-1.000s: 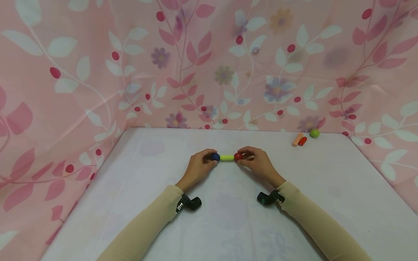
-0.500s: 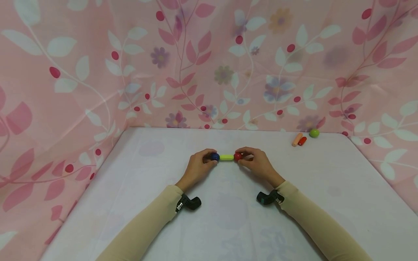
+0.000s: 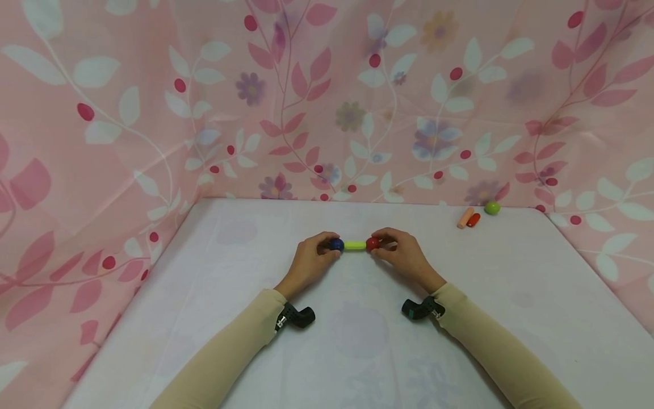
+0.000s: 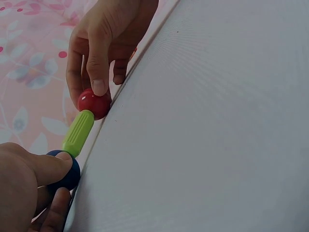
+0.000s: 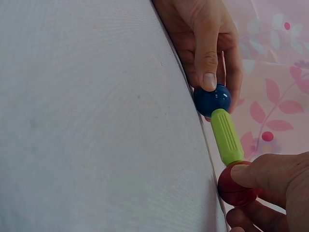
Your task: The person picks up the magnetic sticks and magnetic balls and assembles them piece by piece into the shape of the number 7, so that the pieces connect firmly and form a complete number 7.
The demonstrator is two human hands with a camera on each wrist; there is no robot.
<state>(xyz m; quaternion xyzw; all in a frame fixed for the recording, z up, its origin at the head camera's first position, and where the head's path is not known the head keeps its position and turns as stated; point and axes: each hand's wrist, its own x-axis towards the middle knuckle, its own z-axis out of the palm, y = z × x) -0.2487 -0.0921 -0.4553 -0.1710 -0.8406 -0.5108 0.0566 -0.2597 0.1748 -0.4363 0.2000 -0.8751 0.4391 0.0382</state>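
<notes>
Pink floral cloth (image 3: pixel 301 142) hangs behind a white-covered counter (image 3: pixel 357 363). Around its middle, the left hand (image 3: pixel 310 254) and right hand (image 3: pixel 402 249) face each other, each drawn nearly closed in a pinch of thumb and fingers round a ball. Between them a ribbed yellow-green rod (image 3: pixel 355 245) runs from nine to three o'clock; well apart, toward two o'clock, lies a peach rod (image 3: pixel 465 218). The left hand's blue ball (image 3: pixel 337 244) caps the nine o'clock end, the right hand's red ball (image 3: pixel 372 244) the three o'clock end. A green ball (image 3: pixel 493 208) and small red piece (image 3: pixel 473 220) sit near the peach rod. How firmly the joints are seated is hard to tell; if loose, an uneven pull could drop the rod, and the smooth balls might slip from those fingertips and roll.
</notes>
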